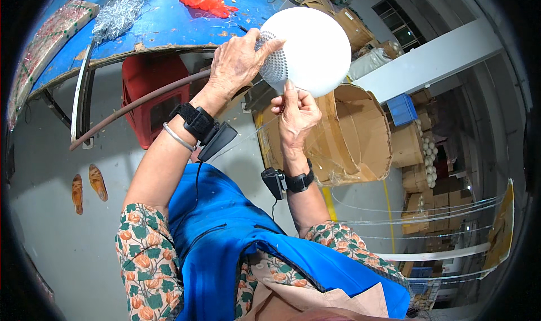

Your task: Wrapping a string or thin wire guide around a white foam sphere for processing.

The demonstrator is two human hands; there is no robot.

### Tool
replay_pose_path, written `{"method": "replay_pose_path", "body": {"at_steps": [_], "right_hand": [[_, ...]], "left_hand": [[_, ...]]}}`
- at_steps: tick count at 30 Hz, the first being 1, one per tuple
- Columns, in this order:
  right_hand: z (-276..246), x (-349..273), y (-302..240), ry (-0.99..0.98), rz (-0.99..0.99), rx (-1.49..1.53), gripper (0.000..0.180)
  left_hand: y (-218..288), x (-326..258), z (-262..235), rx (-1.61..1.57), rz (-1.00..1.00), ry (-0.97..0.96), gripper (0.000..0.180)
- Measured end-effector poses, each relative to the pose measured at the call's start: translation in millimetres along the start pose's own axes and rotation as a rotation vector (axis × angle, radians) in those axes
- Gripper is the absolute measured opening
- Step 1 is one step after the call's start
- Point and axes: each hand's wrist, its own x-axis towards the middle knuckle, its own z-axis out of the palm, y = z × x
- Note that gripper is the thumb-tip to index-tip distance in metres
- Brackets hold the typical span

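A smooth white ball (pixel 315 50) is held up at the top centre, in front of the table edge. Rows of small silvery-grey beads (pixel 274 67) cover its left side. My left hand (pixel 239 59) grips the ball from the left, its thumb lying across the beaded patch and some fingers out of sight behind. Below, my right hand (pixel 297 115) has its thumb tip against the ball's lower edge, where the beads end. Its other fingers are curled in, and what they pinch is too small to make out. A thin pale strand trails down leftward from near this hand.
On the blue table (pixel 163 22) lie a red bundle (pixel 207 3), silvery tinsel strands (pixel 119 14) and a long board (pixel 51 36). Beneath stands a red stool (pixel 147 95). An open carton (pixel 358 135) is right of my hands. Shoe soles (pixel 97 182) lie on the floor.
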Motion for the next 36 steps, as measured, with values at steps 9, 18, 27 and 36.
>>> {"method": "replay_pose_path", "body": {"at_steps": [9,18,27,36], "right_hand": [[-2,-1,-15,-0.044,-0.004,0.033,0.022],[-7,-7,-16,-0.05,0.014,-0.016,0.022],[-1,-4,-4,0.017,-0.028,-0.037,0.024],[-3,-6,-19,-0.033,0.008,-0.054,0.022]], "left_hand": [[-4,-4,2,0.066,0.051,-0.038,0.075],[-2,1,1,0.045,0.054,0.077,0.077],[5,-2,-2,0.07,0.066,-0.04,0.068],[0,-2,-2,-0.004,-0.04,-0.13,0.081]]}}
